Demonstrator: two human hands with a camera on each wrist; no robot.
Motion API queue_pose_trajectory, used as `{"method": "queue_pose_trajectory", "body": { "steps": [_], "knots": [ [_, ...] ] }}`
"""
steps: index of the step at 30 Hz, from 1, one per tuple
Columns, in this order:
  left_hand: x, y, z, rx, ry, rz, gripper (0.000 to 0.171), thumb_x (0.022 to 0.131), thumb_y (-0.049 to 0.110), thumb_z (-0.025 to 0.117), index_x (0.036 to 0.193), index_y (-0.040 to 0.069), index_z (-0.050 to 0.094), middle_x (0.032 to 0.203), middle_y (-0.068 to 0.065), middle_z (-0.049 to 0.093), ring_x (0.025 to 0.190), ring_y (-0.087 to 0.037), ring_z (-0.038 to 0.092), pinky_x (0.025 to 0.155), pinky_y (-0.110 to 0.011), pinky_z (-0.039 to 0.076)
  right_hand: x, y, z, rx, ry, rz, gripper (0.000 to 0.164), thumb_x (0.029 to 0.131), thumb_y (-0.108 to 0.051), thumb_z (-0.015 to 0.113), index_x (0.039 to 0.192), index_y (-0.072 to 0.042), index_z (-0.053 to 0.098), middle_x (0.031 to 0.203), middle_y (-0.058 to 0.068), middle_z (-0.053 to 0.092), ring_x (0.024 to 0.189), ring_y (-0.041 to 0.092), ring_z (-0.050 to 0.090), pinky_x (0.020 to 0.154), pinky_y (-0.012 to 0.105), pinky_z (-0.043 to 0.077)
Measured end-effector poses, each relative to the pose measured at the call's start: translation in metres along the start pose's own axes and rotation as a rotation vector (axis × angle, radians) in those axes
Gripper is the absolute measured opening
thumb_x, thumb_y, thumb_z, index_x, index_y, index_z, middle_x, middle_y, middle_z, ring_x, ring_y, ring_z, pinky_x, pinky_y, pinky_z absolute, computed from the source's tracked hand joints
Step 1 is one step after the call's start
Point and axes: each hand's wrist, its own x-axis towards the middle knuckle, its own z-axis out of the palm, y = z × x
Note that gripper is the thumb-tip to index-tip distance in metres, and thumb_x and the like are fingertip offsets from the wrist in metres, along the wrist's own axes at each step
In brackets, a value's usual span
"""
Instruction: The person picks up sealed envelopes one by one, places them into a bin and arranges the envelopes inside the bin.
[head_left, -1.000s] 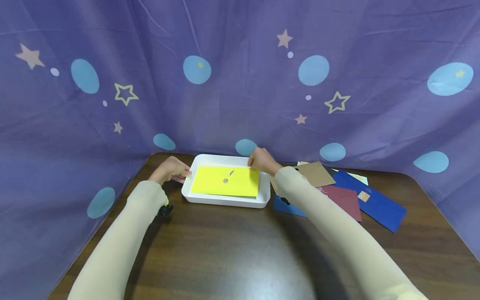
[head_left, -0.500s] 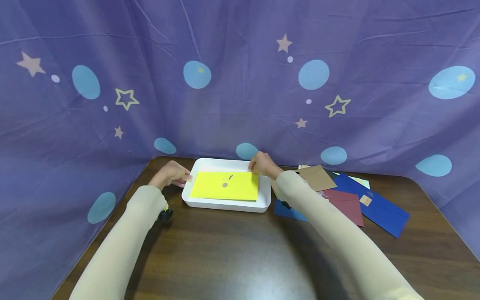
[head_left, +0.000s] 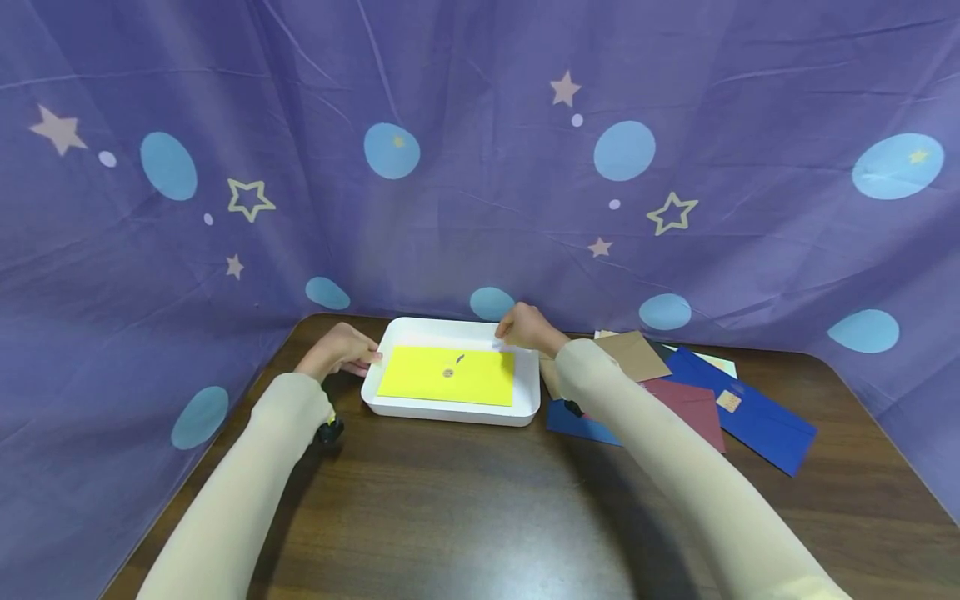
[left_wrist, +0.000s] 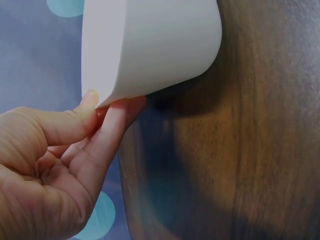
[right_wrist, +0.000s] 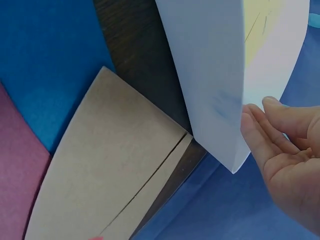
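Note:
In the head view a white tray (head_left: 452, 414) sits near the back of the table, with a yellow envelope (head_left: 420, 377) lying flat inside it. A small round seal and a feather-like mark show on the envelope. My left hand (head_left: 343, 347) pinches the tray's left rim between thumb and fingers; the left wrist view shows this hand (left_wrist: 65, 160) gripping the white edge. Over the tray's back right corner is my right hand (head_left: 529, 328). In the right wrist view its thumb and fingers (right_wrist: 257, 137) stand a little apart with nothing between them, the envelope farther inside.
Right of the tray lie several overlapping envelopes: a brown one (head_left: 636, 354), a dark red one (head_left: 686, 408), a deep blue one (head_left: 772, 429) and a lighter blue one (head_left: 581, 423). A purple patterned curtain (head_left: 480, 208) hangs behind the wooden table (head_left: 450, 517).
The yellow envelope has settled lower in the tray, its right end away from my right hand, which has let it go. My left hand keeps its place on the rim.

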Motion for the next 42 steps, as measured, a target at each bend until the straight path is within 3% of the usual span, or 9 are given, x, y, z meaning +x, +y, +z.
{"method": "queue_pose_trajectory", "body": {
  "steps": [10,23,30,35,42],
  "knots": [
    [0.002,-0.001,0.001,0.001,0.004,0.005,0.041,0.095,0.0,0.069,0.131,-0.016,0.058,0.086,-0.006,0.063,0.067,-0.01,0.062,0.067,-0.025,0.066,-0.003,-0.004,-0.014,-0.01,-0.03,-0.069,0.018,0.094,0.002,0.069,0.111,0.003,0.076,0.108,0.016,0.077,0.096,0.028,0.073,0.086,0.033,0.064],
    [-0.001,0.003,-0.001,0.027,0.004,0.01,0.043,0.095,0.001,0.069,0.132,-0.016,0.057,0.092,-0.008,0.062,0.07,-0.011,0.061,0.068,-0.025,0.066,-0.016,0.007,-0.055,-0.057,-0.015,-0.139,0.017,0.095,-0.001,0.068,0.108,0.004,0.076,0.1,0.019,0.077,0.089,0.03,0.074,0.082,0.035,0.063],
    [0.001,0.002,0.0,0.031,0.004,0.005,0.043,0.095,0.001,0.069,0.133,-0.016,0.057,0.094,-0.009,0.062,0.07,-0.011,0.061,0.069,-0.025,0.066,-0.031,0.023,-0.081,-0.012,-0.013,-0.091,0.016,0.094,-0.003,0.068,0.106,0.006,0.075,0.102,0.02,0.076,0.091,0.034,0.075,0.085,0.042,0.066],
    [0.002,0.001,0.0,0.027,-0.006,0.013,0.044,0.095,0.001,0.069,0.134,-0.017,0.055,0.093,-0.008,0.062,0.071,-0.011,0.061,0.069,-0.025,0.066,-0.044,0.033,-0.1,0.039,-0.014,-0.034,0.017,0.095,-0.005,0.067,0.107,0.004,0.075,0.099,0.019,0.076,0.085,0.026,0.074,0.089,0.049,0.064],
    [0.0,0.003,0.001,0.033,0.004,-0.004,0.043,0.095,0.001,0.068,0.133,-0.016,0.056,0.091,-0.008,0.06,0.072,-0.012,0.062,0.071,-0.026,0.066,-0.062,0.044,-0.119,0.1,-0.001,0.095,0.018,0.095,-0.006,0.067,0.106,0.005,0.074,0.097,0.019,0.076,0.083,0.026,0.072,0.08,0.038,0.063]
  ]
}}
